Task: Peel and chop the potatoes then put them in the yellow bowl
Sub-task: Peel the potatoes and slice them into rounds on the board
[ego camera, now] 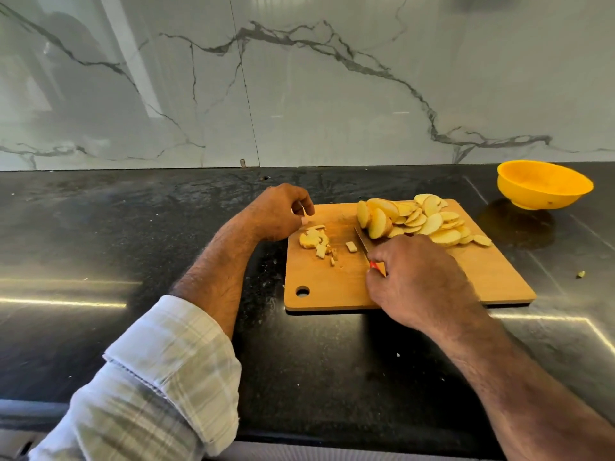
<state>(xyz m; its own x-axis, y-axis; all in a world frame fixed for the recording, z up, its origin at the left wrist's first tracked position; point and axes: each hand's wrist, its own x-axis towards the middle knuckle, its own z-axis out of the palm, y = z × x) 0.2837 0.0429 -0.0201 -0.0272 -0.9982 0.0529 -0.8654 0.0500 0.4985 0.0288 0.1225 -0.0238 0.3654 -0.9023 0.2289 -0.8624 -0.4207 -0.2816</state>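
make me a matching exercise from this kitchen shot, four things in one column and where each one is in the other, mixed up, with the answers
Things
1. yellow bowl
2. pile of potato slices
3. small chopped potato pieces
4. knife

Places
A. held in the right hand, blade on the cutting board
B. far right part of the board
C. on the black counter, off the board, to the right
D. left part of the board, just under the left hand

Pairs: 1-C, 2-B, 3-D, 4-A

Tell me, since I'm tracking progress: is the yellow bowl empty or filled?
Empty: the yellow bowl shows only bare inside; the potato slices lie on the cutting board.
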